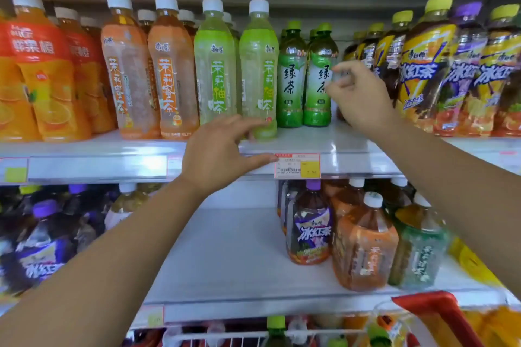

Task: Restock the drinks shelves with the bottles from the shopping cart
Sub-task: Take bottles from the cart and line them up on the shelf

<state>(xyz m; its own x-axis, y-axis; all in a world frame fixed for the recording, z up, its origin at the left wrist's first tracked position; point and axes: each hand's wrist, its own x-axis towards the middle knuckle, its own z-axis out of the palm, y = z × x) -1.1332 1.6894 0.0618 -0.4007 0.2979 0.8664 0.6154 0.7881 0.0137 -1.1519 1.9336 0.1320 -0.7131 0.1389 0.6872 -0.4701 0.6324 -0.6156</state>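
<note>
My left hand [217,155] spreads loose at the shelf edge [352,163], fingertips by a pale green bottle [258,70]. My right hand [358,98] is blurred beside the green tea bottle [317,110], grip unclear.

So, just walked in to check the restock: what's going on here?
A person is at the drinks shelf. Their left hand is open at the shelf edge by the pale green bottle; the right hand is at a green tea bottle, too blurred to tell if it grips. More bottles wait in the cart below.
</note>
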